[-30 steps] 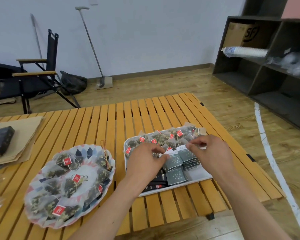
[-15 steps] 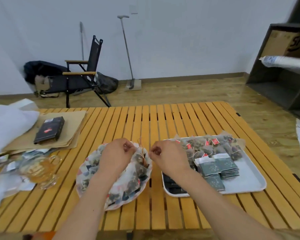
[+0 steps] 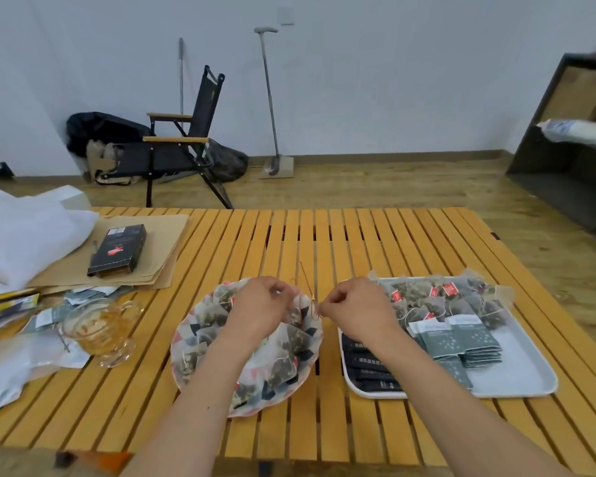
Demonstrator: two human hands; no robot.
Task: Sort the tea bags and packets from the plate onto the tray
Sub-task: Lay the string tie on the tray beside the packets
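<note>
While tight, both grips (image 3: 262, 306) (image 3: 355, 306) on string (image 3: 312, 302)

We find mesh tea bags (image 3: 283, 368) piled on the patterned plate (image 3: 179, 352) near the table's (image 3: 324, 235) front edge. The white tray (image 3: 530, 390) beside it holds tagged bags (image 3: 461, 297), grey packets (image 3: 461, 339) and black packets (image 3: 369, 368).

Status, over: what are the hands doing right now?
Left hand, right hand both pinch string over plate. Tea bags heaped on plate; tray part-filled. No obstruction.

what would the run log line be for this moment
left hand: pinches strings at plate edge | right hand: pinches strings | plate: tea bags | tray: sorted tea bags, grey packets, black packets
</note>
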